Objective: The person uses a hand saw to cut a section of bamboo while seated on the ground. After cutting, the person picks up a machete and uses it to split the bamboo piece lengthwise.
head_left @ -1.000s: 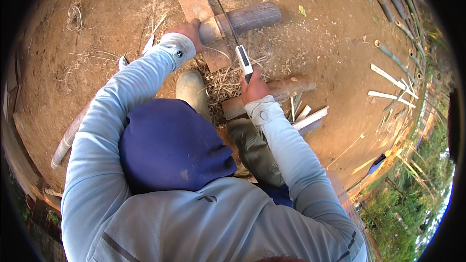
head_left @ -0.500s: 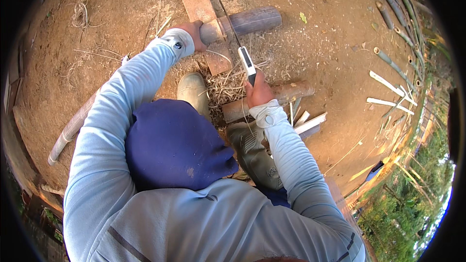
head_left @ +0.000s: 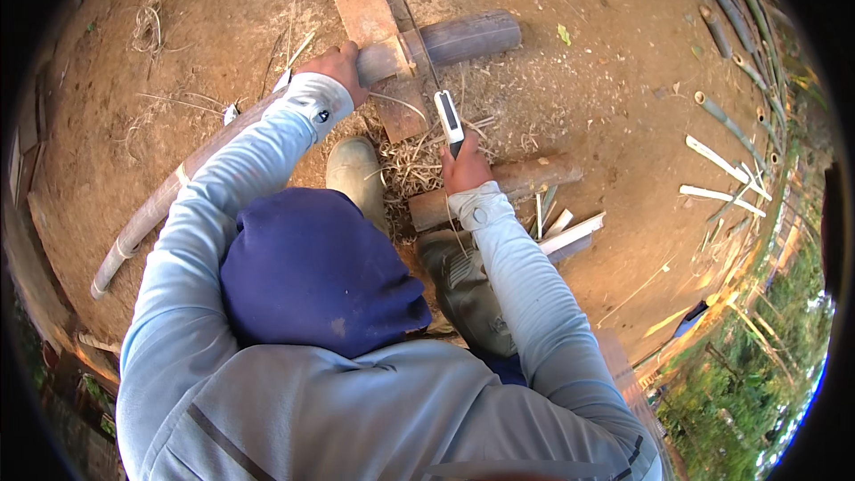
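Note:
A long bamboo pole [head_left: 469, 39] lies across a wooden plank [head_left: 358, 0] on the ground and runs out to the lower left. My left hand [head_left: 335, 69] is closed around the pole, just left of a pale scraped band and the plank. In my right hand [head_left: 467, 166] is the white-and-black handle of a handsaw [head_left: 449, 119]. Its long thin blade points away from me and crosses the pole at the right side of the pale band. From this angle, the depth of any cut cannot be made out.
Curly shavings [head_left: 415, 166] lie between my boots [head_left: 351, 169]. Near the right boot are a short log [head_left: 534, 175] and split bamboo pieces [head_left: 572, 233]. More bamboo poles [head_left: 726, 116] and white strips [head_left: 715, 158] lie at the right. A purple cloth covering [head_left: 321, 272] hides the ground below.
My left hand has shifted left along the pole. The right hand and saw handle have come slightly nearer to me, with the blade still across the pole.

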Demonstrator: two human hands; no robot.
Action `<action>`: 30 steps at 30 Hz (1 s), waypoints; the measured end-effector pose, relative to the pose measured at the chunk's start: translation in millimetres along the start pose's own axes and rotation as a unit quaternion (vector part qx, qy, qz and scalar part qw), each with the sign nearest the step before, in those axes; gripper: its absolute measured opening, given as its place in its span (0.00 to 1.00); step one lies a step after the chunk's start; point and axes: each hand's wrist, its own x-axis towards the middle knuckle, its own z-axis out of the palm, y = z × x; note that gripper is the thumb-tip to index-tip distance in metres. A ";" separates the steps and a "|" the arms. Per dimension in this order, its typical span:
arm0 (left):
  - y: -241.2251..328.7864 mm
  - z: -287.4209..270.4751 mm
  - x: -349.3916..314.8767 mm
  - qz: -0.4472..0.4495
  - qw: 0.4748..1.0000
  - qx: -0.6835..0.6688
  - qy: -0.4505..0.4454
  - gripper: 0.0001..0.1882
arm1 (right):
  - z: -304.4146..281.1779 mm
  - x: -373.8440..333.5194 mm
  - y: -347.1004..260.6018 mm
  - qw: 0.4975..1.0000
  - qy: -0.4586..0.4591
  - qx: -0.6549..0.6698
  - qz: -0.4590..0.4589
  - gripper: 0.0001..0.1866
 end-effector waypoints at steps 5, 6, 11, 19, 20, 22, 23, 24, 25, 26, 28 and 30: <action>-12.0 4.2 27.4 -0.002 1.000 0.007 -0.016 0.34 | -12.8 14.2 -17.7 1.000 -0.022 -0.010 0.012 0.22; -12.6 0.8 24.6 -0.006 1.000 0.007 -0.015 0.35 | -25.1 9.5 -28.8 0.997 -0.061 -0.003 0.045 0.23; -13.9 -9.5 23.9 0.003 1.000 0.012 -0.006 0.38 | -65.7 -89.5 6.7 0.992 -0.092 -0.025 0.077 0.23; -7.3 14.7 18.5 -0.021 1.000 0.009 0.012 0.30 | -67.6 -21.9 -56.7 0.985 -0.122 0.006 0.120 0.18; -8.0 14.1 18.2 -0.020 1.000 0.005 0.019 0.29 | -64.9 -19.2 -59.2 0.988 -0.111 -0.013 0.111 0.17; 0.7 -1.1 4.1 -0.035 0.999 -0.001 -0.015 0.27 | -63.0 -27.8 -56.9 0.986 -0.113 0.001 0.126 0.16; -0.8 3.7 4.0 -0.031 0.999 0.001 0.010 0.27 | -63.7 -47.7 -41.2 0.988 -0.105 -0.008 0.117 0.18; -2.0 7.1 3.7 -0.023 0.999 0.004 0.032 0.27 | -61.1 -73.5 -17.6 0.986 -0.105 0.010 0.130 0.20; -1.2 1.5 0.8 -0.003 0.999 0.012 0.031 0.19 | -60.6 -95.6 -1.5 0.990 -0.089 -0.003 0.112 0.21; 1.9 3.6 0.7 -0.003 0.999 0.019 0.051 0.18 | -61.9 -106.7 10.1 0.993 -0.076 -0.019 0.093 0.22; 6.1 14.3 -8.4 0.009 0.996 0.045 0.080 0.17 | -61.6 -66.7 -19.0 0.981 -0.118 -0.019 0.150 0.23; 1.5 19.8 -2.2 0.011 0.995 0.028 0.090 0.16 | -58.5 -9.3 -55.7 0.987 -0.105 0.009 0.125 0.19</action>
